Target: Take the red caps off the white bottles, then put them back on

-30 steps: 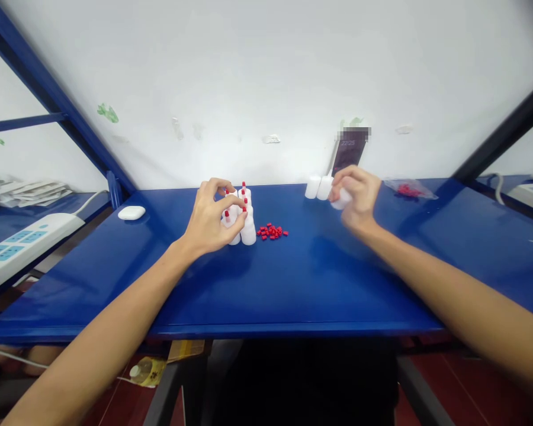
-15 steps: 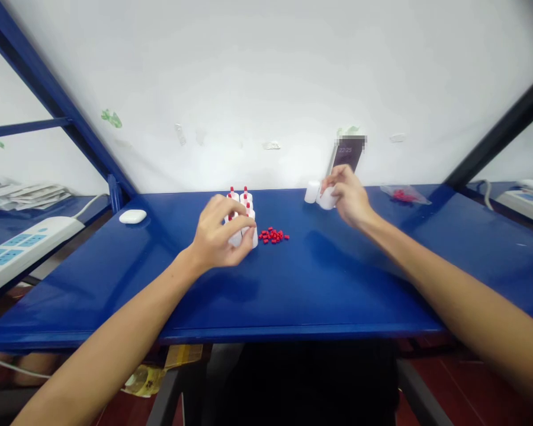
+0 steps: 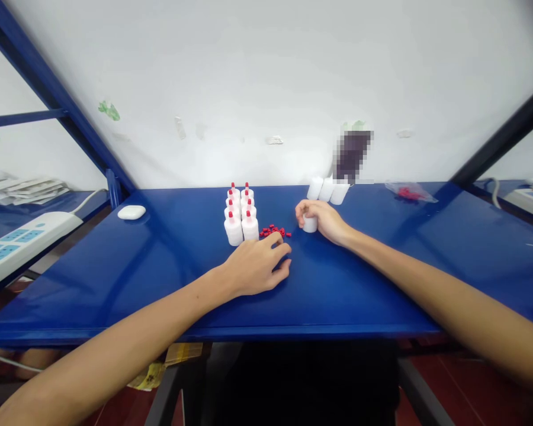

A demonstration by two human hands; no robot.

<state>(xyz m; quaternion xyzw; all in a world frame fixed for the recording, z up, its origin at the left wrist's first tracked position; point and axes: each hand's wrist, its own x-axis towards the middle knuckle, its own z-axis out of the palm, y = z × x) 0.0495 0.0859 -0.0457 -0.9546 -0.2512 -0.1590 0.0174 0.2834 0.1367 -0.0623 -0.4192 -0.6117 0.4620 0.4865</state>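
My right hand (image 3: 326, 219) is wrapped round a small white bottle (image 3: 310, 225) at the middle of the blue table; the bottle's top is hidden by the fingers. My left hand (image 3: 260, 264) hovers low over the table, fingers apart and slightly curled, with nothing seen in them. Just beyond its fingers lies a loose pile of small red caps (image 3: 273, 230). Left of the pile, several white bottles with red tips (image 3: 233, 229) stand upright in two close rows.
Three more white bottles (image 3: 326, 190) lean or stand near the wall, in front of a dark phone (image 3: 352, 155). A clear bag with red pieces (image 3: 409, 192) lies at the back right. At the left are a white rounded case (image 3: 132, 212) and a power strip (image 3: 31, 242).
My left hand has moved from the red-tipped bottles rightward and nearer to me, beside the red caps. My right hand has brought a white bottle from the back toward the table's middle.
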